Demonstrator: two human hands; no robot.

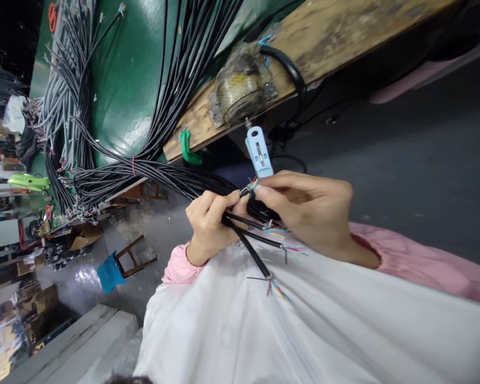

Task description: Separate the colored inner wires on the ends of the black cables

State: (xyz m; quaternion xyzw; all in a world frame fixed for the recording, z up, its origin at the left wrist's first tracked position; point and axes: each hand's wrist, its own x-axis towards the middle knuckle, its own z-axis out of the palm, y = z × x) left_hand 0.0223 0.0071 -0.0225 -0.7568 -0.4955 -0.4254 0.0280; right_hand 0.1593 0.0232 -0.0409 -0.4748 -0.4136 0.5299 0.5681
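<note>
My left hand (211, 217) is closed around several black cables (253, 255), whose stripped ends fan out below it. Thin coloured wires (284, 288) splay from those ends over the white apron (208, 325). From the fingertips of this hand one cable end points toward my right hand (312, 213), which pinches its coloured wires (253, 184) between thumb and forefinger. Right above that pinch, a light blue clip (260, 152) sticks out from the shaft of a small motor (242, 88). Whether the clip touches the wires I cannot tell.
The motor sits on a wooden board (328, 37) along the green table (124, 69). A bundle of black cables (144, 169) runs off the table edge toward my hands. Grey cables (66, 90) lie farther left. A green clamp (189, 148) grips the board edge; a stool with blue cloth (111, 272) stands below.
</note>
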